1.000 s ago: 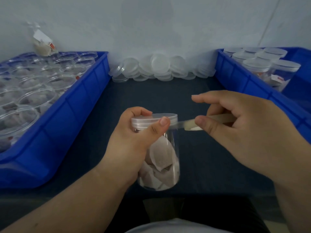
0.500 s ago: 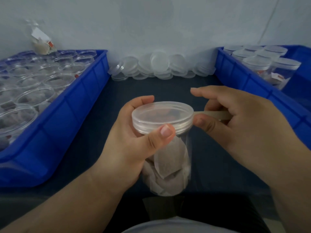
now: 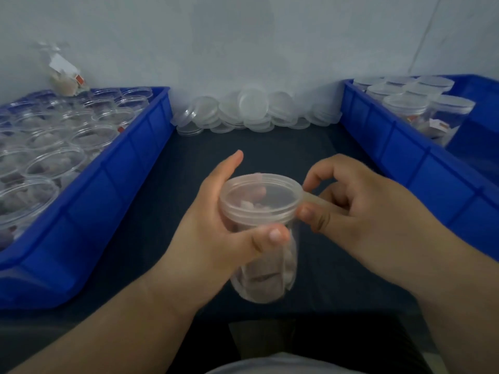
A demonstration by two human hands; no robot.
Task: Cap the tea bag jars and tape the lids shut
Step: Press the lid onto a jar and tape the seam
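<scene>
— Can you read that packet (image 3: 64, 74)?
— Too blurred. Inside the jar (image 3: 270, 279) it's a smear; the left hand (image 3: 213, 228) loses fingers behind it, the tape (image 3: 314, 198) disappears into the right hand (image 3: 372, 211), and the left bin (image 3: 113, 190) and right bin (image 3: 405, 157) run off-frame.

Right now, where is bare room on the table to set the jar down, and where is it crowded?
Free: the dark table between the lid pile and the held jar, and the strip beside the left bin. Crowded: the left bin with open jars, the right bin's far end with capped jars.
</scene>
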